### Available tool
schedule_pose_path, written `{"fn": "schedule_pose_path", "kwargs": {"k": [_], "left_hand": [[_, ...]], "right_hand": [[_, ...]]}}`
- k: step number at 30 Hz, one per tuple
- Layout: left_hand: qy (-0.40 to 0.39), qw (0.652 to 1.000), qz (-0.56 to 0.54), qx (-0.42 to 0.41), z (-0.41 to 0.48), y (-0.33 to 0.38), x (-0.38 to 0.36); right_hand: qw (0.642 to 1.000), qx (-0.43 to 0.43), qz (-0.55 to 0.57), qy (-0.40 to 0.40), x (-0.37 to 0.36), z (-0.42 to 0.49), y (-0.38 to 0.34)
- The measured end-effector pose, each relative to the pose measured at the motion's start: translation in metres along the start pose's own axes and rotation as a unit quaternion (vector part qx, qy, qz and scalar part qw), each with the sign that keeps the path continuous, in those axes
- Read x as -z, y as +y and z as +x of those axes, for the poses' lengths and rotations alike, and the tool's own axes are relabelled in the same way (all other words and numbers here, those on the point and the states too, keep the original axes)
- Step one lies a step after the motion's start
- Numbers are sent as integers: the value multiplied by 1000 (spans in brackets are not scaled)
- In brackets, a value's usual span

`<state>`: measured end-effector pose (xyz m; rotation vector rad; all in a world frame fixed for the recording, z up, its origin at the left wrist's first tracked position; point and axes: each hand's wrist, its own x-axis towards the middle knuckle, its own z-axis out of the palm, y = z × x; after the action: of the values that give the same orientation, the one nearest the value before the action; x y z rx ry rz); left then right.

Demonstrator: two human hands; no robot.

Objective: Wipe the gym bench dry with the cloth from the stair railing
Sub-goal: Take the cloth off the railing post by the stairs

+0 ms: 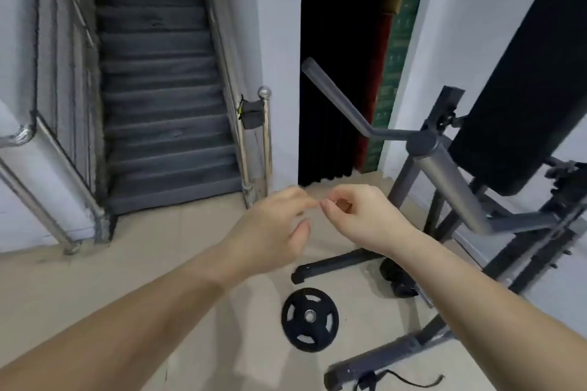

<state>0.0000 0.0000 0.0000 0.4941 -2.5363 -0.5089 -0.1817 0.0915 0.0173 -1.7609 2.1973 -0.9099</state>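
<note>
Both hands, left hand (273, 232) and right hand (359, 216), are empty and half-curled well short of the stair railing (265, 124), where the dark cloth (252, 116) hangs, probably soft and light, easiest pinched near its top fold.

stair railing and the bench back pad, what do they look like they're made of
Stair railing: polished metal, probably stainless steel, judging by its bright silvery sheen and shiny ball cap. Bench back pad: black padded upholstery, perhaps vinyl or faux leather; it looks smooth and matte with rounded edges, though blur hides any texture.
</note>
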Motion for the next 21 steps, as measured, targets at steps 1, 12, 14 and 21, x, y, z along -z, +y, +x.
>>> {"fn": "schedule_pose_path", "kwargs": {"k": [1, 12, 14, 21], "left_hand": [[8, 1000, 4, 12, -7, -17, 6], [9, 976, 33, 217, 5, -289, 89], [4, 972, 16, 232, 22, -336, 98], [-30, 961, -89, 259, 127, -454, 82]], "right_hand": [[1000, 5, 13, -16, -17, 16, -5], [987, -72, 140, -43, -197, 249, -77], [973, -124, 193, -31, -217, 293, -84], [912, -273, 307, -15, -231, 425, -54]]}}
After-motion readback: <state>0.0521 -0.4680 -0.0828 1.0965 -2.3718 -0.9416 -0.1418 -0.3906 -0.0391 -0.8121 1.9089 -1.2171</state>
